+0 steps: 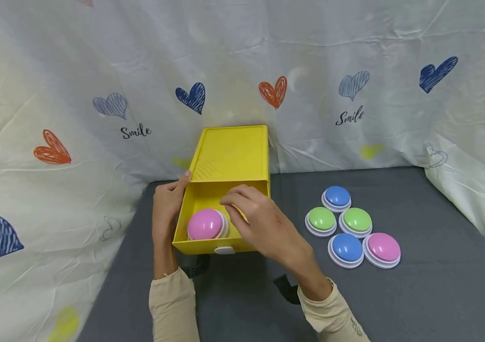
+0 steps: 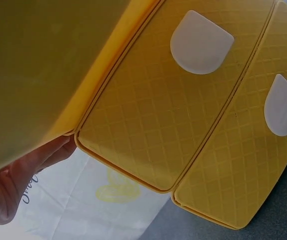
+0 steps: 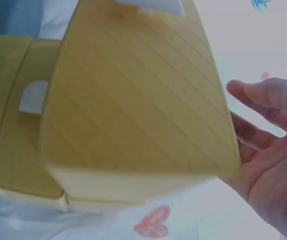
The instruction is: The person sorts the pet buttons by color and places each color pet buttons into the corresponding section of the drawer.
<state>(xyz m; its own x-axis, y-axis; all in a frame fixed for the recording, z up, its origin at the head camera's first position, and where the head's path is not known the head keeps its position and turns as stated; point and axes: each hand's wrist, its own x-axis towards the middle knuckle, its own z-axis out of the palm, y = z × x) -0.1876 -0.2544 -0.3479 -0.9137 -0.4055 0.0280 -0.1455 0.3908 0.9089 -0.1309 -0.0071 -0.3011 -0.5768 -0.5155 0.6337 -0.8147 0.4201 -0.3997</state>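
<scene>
A yellow drawer box (image 1: 231, 154) stands at the back of the table with its top drawer (image 1: 201, 247) pulled out. Inside that drawer, toward the front left, sits a pink dome button (image 1: 205, 224) on a white base. My right hand (image 1: 264, 223) hovers over the drawer's right part, fingers loosely bent and nothing visible in them. In the right wrist view its fingers (image 3: 256, 132) reach past the drawer's side. My left hand (image 1: 169, 202) rests against the box's left side, thumb up at the top edge; its fingers (image 2: 53, 150) lie along the side wall.
To the right on the dark table (image 1: 439, 285) lies a cluster of dome buttons: blue ones (image 1: 337, 196), green ones (image 1: 357, 220) and a pink one (image 1: 383, 247). Two lower drawers (image 2: 148, 115) with white handles are closed. A heart-printed curtain (image 1: 234, 57) hangs behind the box.
</scene>
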